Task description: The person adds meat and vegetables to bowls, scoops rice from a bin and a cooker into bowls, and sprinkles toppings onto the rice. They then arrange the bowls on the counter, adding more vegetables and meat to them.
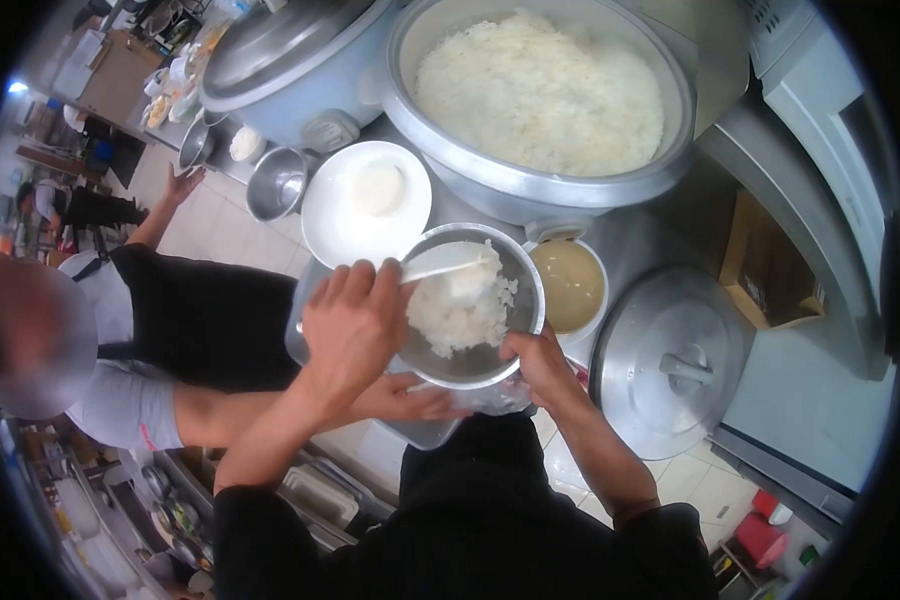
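In front of me is a metal bowl (532,300) with a clump of cooked white rice (450,315) in it. My left hand (355,315) is closed round the handle of a white rice paddle (445,268), whose blade is against the rice. At the bowl's near right side, my right hand (545,368) grips the rim. Just beyond the bowl, a white plate (335,235) carries a rounded mound of rice (378,188). Beside the bowl on the right stands a white container of cloudy, yellowish liquid (570,285).
A large open rice cooker (540,190) full of rice stands at the back, beside a lidded cooker (280,110). An empty metal bowl (277,183) sits left of the plate. A round lid (660,400) lies right. A co-worker (200,310) stands left, one hand (410,398) near my bowl.
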The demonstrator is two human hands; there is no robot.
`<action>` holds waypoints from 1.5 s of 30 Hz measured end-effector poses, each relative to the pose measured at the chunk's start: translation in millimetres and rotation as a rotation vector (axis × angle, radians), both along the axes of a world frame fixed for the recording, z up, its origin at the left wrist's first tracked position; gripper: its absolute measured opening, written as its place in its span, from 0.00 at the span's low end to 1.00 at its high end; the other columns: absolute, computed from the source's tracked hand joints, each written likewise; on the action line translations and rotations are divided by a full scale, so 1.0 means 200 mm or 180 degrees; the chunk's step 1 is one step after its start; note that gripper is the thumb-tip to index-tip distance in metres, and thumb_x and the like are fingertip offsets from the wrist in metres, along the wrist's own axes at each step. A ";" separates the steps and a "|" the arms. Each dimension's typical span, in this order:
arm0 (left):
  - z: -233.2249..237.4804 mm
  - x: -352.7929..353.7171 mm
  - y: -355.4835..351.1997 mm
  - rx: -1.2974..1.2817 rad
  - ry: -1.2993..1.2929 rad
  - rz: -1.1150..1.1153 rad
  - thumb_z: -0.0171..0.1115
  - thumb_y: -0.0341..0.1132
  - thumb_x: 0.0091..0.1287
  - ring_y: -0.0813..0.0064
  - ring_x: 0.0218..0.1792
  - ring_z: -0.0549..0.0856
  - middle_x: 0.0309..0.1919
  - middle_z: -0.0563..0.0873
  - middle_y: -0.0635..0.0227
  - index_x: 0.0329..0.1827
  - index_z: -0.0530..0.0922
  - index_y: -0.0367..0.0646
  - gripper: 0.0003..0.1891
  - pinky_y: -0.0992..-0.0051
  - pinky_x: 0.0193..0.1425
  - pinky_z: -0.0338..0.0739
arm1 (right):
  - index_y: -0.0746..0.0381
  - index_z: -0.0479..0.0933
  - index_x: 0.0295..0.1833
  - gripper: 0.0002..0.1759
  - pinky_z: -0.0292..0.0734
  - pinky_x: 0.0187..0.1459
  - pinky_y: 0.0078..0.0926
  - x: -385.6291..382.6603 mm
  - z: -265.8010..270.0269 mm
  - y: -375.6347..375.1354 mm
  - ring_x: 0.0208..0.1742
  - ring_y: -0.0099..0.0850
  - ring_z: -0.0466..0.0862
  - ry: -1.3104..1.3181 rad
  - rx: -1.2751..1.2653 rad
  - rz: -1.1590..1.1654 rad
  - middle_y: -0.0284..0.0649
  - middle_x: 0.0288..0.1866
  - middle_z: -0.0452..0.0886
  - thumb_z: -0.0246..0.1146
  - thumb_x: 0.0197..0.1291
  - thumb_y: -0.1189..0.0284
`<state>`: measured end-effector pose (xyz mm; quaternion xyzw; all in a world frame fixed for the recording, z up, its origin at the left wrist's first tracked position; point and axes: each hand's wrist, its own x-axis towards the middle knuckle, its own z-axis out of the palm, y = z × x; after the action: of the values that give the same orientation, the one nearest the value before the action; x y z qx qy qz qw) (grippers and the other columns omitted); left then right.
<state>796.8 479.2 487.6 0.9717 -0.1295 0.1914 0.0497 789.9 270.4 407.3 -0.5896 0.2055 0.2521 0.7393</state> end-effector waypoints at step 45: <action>0.08 1.99 -1.07 0.1271 0.0374 -0.1191 0.43 0.44 0.72 0.60 0.40 0.86 0.37 0.87 0.62 0.46 0.83 0.47 0.19 0.63 0.42 0.81 | 0.81 0.61 0.57 0.30 0.79 0.18 0.38 0.05 -0.07 -0.53 0.27 0.52 0.82 0.0109 0.0316 -0.1520 0.60 0.45 0.75 0.50 0.46 0.79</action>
<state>1195.1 266.1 504.1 0.9309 -0.3387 0.0929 -0.1008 799.3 165.0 392.4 -0.4828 0.3389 0.0899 0.8025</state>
